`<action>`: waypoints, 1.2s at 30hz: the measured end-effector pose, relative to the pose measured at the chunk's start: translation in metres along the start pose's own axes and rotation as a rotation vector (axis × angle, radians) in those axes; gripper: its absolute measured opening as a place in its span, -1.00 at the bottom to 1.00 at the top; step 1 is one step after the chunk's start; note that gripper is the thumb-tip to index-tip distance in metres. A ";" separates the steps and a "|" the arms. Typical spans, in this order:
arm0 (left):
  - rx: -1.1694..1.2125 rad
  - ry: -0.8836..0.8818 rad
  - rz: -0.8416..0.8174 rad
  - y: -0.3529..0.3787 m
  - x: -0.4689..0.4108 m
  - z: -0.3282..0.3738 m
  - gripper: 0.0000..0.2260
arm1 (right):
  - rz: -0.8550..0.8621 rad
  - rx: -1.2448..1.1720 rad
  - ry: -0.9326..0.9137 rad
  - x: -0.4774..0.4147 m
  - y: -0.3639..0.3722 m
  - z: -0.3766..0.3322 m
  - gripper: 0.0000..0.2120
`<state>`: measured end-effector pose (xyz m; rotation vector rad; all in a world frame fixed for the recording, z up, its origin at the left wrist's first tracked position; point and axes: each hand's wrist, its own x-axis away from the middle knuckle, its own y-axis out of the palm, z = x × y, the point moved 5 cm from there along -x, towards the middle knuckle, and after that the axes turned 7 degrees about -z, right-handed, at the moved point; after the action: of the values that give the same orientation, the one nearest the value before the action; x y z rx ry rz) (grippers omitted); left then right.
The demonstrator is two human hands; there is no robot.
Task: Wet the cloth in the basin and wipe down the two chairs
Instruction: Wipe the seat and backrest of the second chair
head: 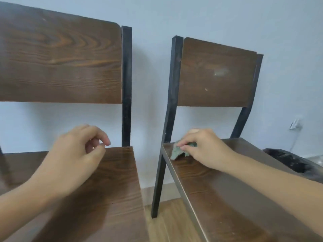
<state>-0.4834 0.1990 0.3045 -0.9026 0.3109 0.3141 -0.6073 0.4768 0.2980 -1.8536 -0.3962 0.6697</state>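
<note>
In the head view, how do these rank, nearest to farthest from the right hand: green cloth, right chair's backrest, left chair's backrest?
1. Green cloth, held in the right hand.
2. Right chair's backrest, behind and above.
3. Left chair's backrest, across the gap.

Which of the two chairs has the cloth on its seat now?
The right chair: the right hand holds the green cloth on its seat's rear corner. The left chair has no cloth on it.

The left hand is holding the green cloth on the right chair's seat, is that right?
No, it is the right hand holding the green cloth on the right chair's seat, as the head view shows; the left hand holds nothing.
</note>
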 end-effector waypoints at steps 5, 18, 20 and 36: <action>0.120 0.098 -0.296 0.083 -0.023 0.054 -0.82 | -0.031 -0.018 -0.020 -0.004 0.028 0.011 -0.79; 0.112 0.011 -0.437 0.152 -0.015 0.062 -0.83 | 0.345 0.164 0.965 0.122 -0.110 0.319 -0.79; 0.086 0.007 -0.422 0.155 -0.017 0.059 -0.83 | 0.398 0.118 0.905 0.103 -0.111 0.308 -0.78; -0.050 -0.145 -0.264 0.119 -0.020 0.053 -0.71 | 0.201 -0.048 0.410 -0.006 0.012 0.118 -0.84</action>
<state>-0.5412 0.3080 0.2581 -0.9529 0.0481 0.1424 -0.6845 0.5565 0.2571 -2.0340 0.0427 0.3981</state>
